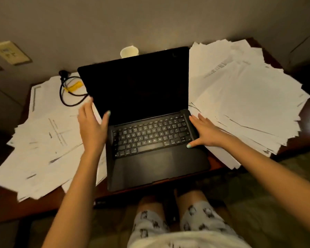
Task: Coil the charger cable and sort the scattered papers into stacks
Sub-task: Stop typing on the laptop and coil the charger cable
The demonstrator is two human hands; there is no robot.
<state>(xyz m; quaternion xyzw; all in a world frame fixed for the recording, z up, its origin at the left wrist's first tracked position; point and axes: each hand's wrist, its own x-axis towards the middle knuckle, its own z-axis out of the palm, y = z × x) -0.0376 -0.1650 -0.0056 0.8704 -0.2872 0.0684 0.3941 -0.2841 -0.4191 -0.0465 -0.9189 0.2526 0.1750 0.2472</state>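
Observation:
White papers lie scattered in two loose heaps, one on the left [48, 140] and one on the right [243, 97] of the desk. A black charger cable [68, 90] with a yellow tag loops on the left heap near the wall. Between the heaps an open black laptop [150, 122] sits with its screen dark. My left hand [92, 126] holds the screen's left edge, thumb on the front and fingers behind it. My right hand [203, 133] lies flat with straight fingers on the right edge of the laptop's base, thumb by the keyboard.
A paper cup [129, 51] stands behind the laptop against the wall. The dark wooden desk [25, 208] shows at its front edge, which the laptop overhangs. A wall outlet plate [11, 52] is at upper left. My knees [172, 203] are below the desk edge.

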